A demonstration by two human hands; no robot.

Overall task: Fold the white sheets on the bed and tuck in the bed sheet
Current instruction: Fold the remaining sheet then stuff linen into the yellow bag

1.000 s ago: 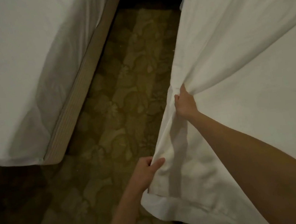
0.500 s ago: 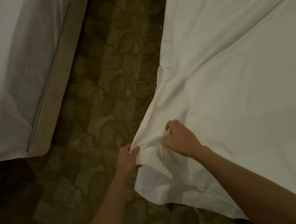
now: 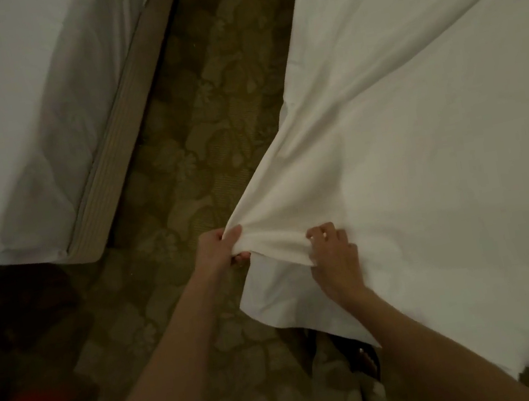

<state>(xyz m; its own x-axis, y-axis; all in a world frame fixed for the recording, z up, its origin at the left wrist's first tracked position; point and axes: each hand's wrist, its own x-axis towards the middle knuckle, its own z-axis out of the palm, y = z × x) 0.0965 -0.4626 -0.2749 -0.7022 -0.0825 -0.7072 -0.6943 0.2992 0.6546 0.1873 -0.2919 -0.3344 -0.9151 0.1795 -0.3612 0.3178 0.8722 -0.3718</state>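
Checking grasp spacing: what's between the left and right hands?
In the head view, a bunched ridge of the white sheet spans from the left hand, which grips its edge, to the right hand, which pinches it. Nothing else.

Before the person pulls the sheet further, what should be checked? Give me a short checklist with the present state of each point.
1. Left hand grips the white sheet: ok.
2. Right hand pinches the gathered fold: ok.
3. Sheet edge hangs clear of the carpet: cannot tell.
4. Sheet lies smooth on the bed: not ok, creases run toward the hands.
5. Sheet tucked in at this side: not ok, it hangs loose.
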